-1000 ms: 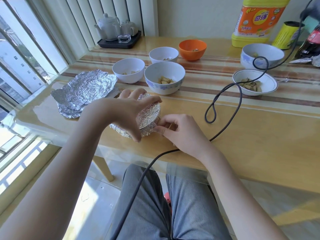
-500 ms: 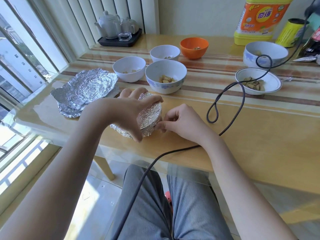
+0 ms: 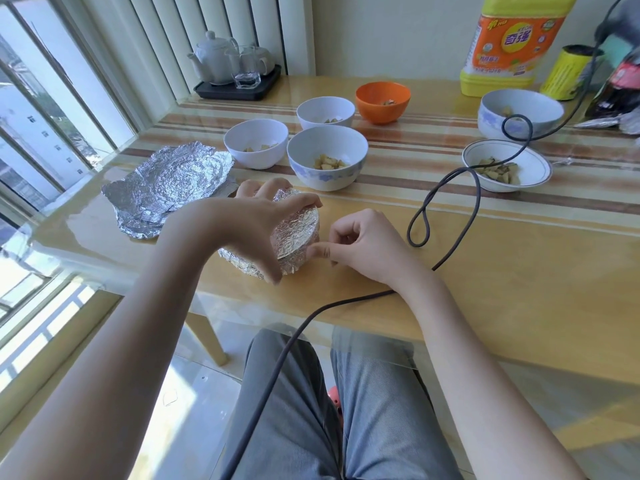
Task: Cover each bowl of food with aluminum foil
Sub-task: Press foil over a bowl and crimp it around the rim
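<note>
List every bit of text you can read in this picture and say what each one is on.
"奇强": large characters on the orange label of the yellow detergent bottle.
Smaller print on that same label: too small to read.
Red-labelled dark bottle at the right edge: lettering blurred and cut off, unreadable.
Yellow canister: no legible text.

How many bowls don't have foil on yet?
6: three white bowls clustered mid-table, an orange bowl behind them, a big white bowl and shallow bowl at right. More may sit out of view.

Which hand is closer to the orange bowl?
Left, narrowly. The left hand grips the foil-wrapped bowl, below the orange bowl; the right hand lies nearer the person.
</note>
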The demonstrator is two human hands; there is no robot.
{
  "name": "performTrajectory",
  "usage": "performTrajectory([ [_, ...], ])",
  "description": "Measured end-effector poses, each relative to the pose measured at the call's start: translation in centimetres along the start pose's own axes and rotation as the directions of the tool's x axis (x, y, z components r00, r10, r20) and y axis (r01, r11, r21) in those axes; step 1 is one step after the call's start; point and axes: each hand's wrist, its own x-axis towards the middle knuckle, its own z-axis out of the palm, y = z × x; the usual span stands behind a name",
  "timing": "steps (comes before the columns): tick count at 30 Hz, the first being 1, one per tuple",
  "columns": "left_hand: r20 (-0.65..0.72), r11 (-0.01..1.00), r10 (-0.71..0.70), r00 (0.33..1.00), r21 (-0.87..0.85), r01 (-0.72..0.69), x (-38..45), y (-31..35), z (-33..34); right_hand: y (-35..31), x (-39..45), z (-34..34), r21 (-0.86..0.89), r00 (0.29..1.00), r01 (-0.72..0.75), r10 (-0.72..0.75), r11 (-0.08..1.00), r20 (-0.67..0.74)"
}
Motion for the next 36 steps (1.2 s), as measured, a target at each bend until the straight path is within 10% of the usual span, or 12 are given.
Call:
performTrajectory([
  [14,0.0,0.964,-0.266,0.964,-0.023,0.266,0.4,0.7,0.1,0.2,-1.6,0.6,-0.287,0.997,-0.005,-0.016,0.958,-0.072],
  [24,0.067,0.999,-0.051,0.996,0.003,0.051,0.0,-1.2,-0.1,-2.0,-2.1,3.4,-0.535,0.987,-0.042,-0.047,0.844,-0.153],
  [36,0.052,0.999,-0.042,0.998,-0.019,0.043,0.3,-1.4,0.3,-1.8,-1.8,2.6,-0.358,0.991,0.024,-0.07,0.933,-0.114],
])
